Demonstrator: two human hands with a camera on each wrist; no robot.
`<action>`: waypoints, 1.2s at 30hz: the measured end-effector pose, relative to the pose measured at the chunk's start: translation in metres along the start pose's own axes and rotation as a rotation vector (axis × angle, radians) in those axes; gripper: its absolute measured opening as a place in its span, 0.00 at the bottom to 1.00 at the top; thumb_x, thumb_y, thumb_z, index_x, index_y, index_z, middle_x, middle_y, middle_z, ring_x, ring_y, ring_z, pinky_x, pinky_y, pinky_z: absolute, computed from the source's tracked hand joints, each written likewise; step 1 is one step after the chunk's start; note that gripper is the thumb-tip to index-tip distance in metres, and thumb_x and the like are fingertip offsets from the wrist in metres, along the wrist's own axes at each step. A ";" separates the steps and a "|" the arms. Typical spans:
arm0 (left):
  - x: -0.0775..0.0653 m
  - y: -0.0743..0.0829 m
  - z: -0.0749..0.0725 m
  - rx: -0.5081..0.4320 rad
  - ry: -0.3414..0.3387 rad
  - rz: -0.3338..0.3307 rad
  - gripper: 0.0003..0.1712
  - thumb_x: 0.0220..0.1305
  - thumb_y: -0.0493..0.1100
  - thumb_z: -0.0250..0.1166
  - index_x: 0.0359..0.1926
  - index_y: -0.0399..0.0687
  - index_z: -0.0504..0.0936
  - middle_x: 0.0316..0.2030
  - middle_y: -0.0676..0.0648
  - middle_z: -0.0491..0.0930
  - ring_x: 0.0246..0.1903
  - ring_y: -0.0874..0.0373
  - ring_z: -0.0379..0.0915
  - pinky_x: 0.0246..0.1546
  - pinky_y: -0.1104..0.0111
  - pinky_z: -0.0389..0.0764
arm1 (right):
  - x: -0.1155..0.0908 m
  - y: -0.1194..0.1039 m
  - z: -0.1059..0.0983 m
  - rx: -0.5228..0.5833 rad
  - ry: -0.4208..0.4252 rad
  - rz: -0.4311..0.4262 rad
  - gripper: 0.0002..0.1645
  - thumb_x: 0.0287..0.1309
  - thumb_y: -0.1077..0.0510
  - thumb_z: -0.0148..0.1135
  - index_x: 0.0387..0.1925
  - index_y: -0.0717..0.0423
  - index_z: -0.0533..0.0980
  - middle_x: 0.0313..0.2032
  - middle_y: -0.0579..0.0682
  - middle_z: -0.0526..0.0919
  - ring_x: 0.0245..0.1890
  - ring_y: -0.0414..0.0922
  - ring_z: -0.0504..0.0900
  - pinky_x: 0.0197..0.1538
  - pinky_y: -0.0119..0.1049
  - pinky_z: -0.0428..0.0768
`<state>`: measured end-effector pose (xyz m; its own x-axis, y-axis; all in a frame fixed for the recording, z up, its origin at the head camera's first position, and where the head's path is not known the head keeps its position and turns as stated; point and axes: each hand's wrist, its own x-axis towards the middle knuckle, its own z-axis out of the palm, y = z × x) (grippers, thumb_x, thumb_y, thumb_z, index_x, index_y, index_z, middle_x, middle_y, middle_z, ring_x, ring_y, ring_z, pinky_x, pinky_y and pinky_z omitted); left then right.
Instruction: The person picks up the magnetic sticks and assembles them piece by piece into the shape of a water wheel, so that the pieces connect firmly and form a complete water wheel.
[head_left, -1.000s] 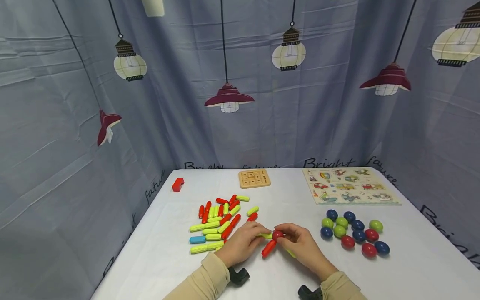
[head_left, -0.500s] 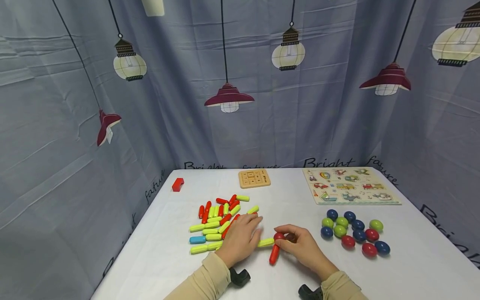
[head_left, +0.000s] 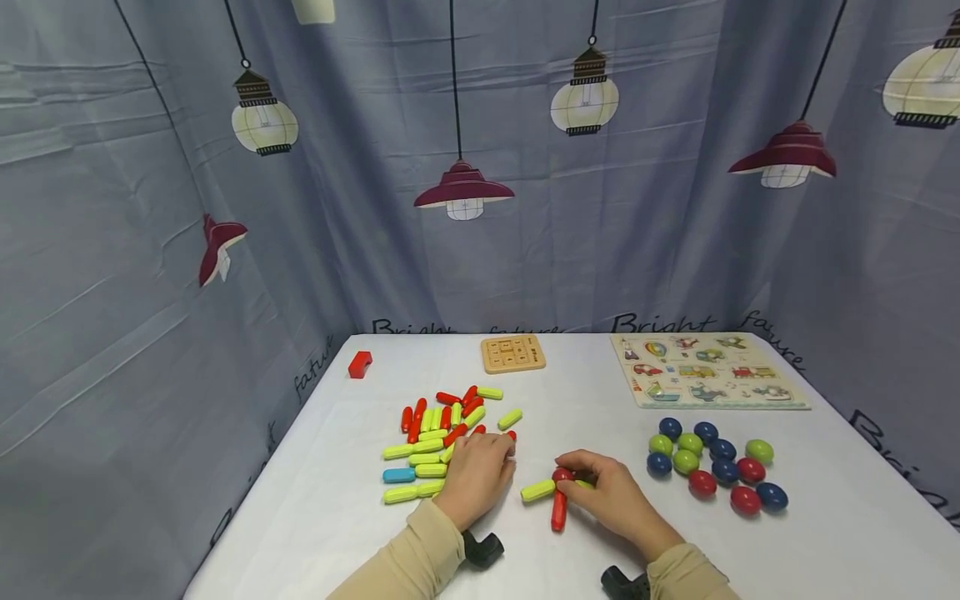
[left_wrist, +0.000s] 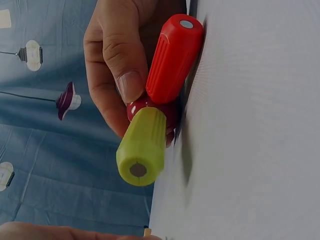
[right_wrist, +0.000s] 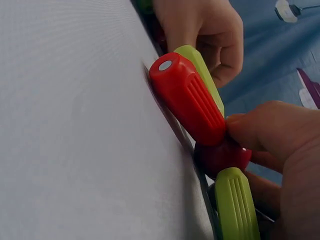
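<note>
In the head view, my right hand (head_left: 611,492) pinches a red ball (head_left: 562,475) between thumb and fingers. From the ball stick out a red magnetic rod (head_left: 558,512) and a yellow-green rod (head_left: 537,491). A second yellow-green rod (right_wrist: 234,205) on the ball shows in the right wrist view. The red rod's free end bears a silvery disc. My left hand (head_left: 480,471) is lowered at the right edge of the rod pile, fingers bent downward, close to a red rod (head_left: 512,435). Its fingertips are hidden, and I cannot tell whether they hold a rod.
Several red and yellow-green rods (head_left: 426,446) and a blue rod (head_left: 399,475) lie at the left. Red, blue and green balls (head_left: 686,462) cluster at the right. A picture puzzle board (head_left: 705,371), a wooden tile (head_left: 513,353) and a red block (head_left: 360,364) lie at the back.
My left hand has let go of the rod-and-ball piece and moved left to the pile. My right hand keeps hold of the ball, and the red rod has swung to point toward me.
</note>
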<state>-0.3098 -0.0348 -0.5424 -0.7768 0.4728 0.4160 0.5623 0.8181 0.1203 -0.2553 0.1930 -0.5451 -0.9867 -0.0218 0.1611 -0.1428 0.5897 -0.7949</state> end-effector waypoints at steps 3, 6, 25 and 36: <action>0.004 0.001 0.001 -0.032 0.014 -0.028 0.09 0.65 0.47 0.72 0.35 0.59 0.78 0.27 0.61 0.79 0.33 0.62 0.74 0.36 0.69 0.63 | -0.001 0.000 -0.001 -0.027 0.016 0.029 0.19 0.54 0.53 0.78 0.48 0.45 0.85 0.41 0.38 0.87 0.44 0.39 0.84 0.55 0.46 0.83; 0.006 0.003 0.001 -0.052 0.028 -0.047 0.11 0.64 0.46 0.73 0.36 0.58 0.77 0.26 0.60 0.80 0.31 0.62 0.75 0.35 0.69 0.63 | -0.001 0.001 -0.002 -0.042 0.022 0.044 0.20 0.52 0.50 0.80 0.48 0.45 0.85 0.41 0.38 0.86 0.46 0.40 0.84 0.57 0.49 0.82; 0.004 -0.002 -0.007 -0.338 -0.029 0.273 0.16 0.71 0.41 0.67 0.56 0.61 0.80 0.51 0.64 0.83 0.57 0.66 0.76 0.62 0.64 0.72 | 0.002 0.002 -0.011 0.087 -0.012 -0.009 0.21 0.59 0.56 0.75 0.55 0.46 0.85 0.52 0.43 0.87 0.61 0.49 0.80 0.66 0.54 0.76; 0.004 -0.003 -0.007 -0.019 -0.047 0.004 0.24 0.78 0.47 0.55 0.70 0.52 0.75 0.66 0.51 0.78 0.67 0.53 0.71 0.63 0.54 0.70 | 0.001 0.000 -0.013 -0.033 -0.079 -0.019 0.19 0.60 0.56 0.73 0.53 0.41 0.86 0.51 0.41 0.85 0.64 0.52 0.74 0.64 0.59 0.53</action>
<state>-0.3127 -0.0377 -0.5352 -0.7871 0.4911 0.3733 0.5701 0.8102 0.1363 -0.2555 0.2036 -0.5368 -0.9871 -0.0964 0.1282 -0.1603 0.6149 -0.7721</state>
